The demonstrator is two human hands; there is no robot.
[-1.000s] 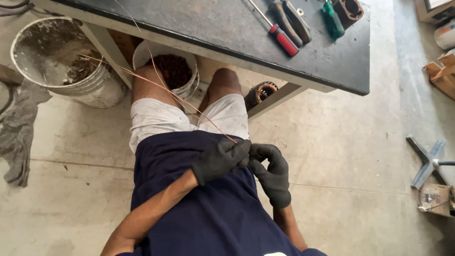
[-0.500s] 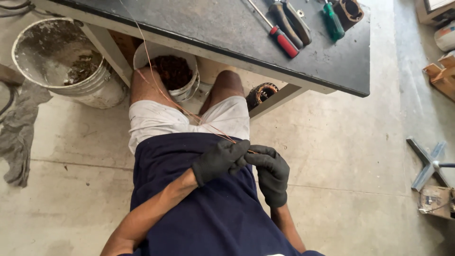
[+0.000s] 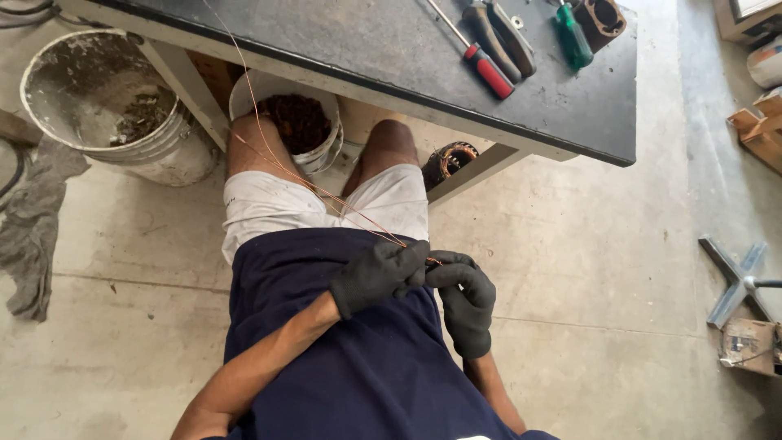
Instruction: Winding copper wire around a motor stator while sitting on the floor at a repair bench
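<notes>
Both gloved hands pinch a thin copper wire (image 3: 318, 186) at the lap: left hand (image 3: 376, 274) beside right hand (image 3: 466, 300). The wire runs toward eleven o'clock, past the bench (image 3: 391, 57).

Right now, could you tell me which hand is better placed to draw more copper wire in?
Probably the left hand: the copper wire runs into its fingers from the far left, while the right hand pinches the near end.

A small brown carton (image 3: 749, 345) with a pale label lies on the floor at the near right edge, just beside a metal cross-shaped stand. At the far right edge sits a white bag or tub (image 3: 766, 62), partly cut off. No screens or signs can be made out for certain.
</notes>
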